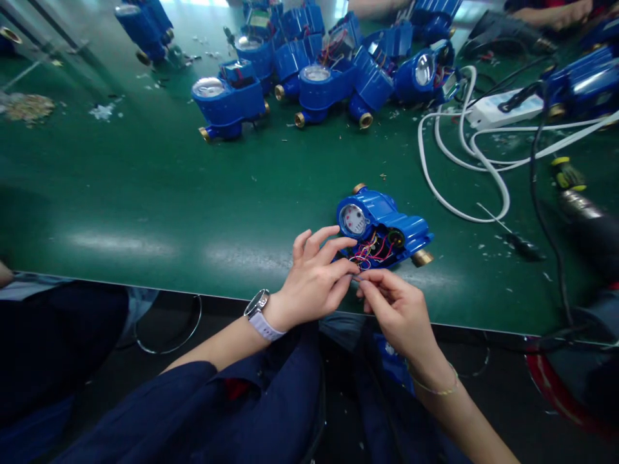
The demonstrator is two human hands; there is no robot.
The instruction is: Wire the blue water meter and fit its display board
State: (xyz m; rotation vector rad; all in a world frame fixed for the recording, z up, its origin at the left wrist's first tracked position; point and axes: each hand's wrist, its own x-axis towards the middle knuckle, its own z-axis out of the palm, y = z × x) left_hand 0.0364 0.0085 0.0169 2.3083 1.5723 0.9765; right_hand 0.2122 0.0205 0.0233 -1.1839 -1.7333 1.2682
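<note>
A blue water meter (396, 216) lies on its side near the table's front edge, its round dial turned toward me. Its housing is open, and a tangle of red, white and yellow wires (374, 250) shows inside. My left hand (316, 274) pinches a thin wire end between thumb and index finger, while its other fingers stretch out against the meter. Close by, the fingertips of my right hand (394, 303) are closed on the same thin wire. The fingers largely cover the wire's tip.
Several blue water meters (227, 106) crowd the back of the green table (145, 187). At right are a white power strip (507, 108) with looped cable, a screwdriver (525, 246) and a power screwdriver (580, 200). Another person's hand (561, 14) appears at the far right.
</note>
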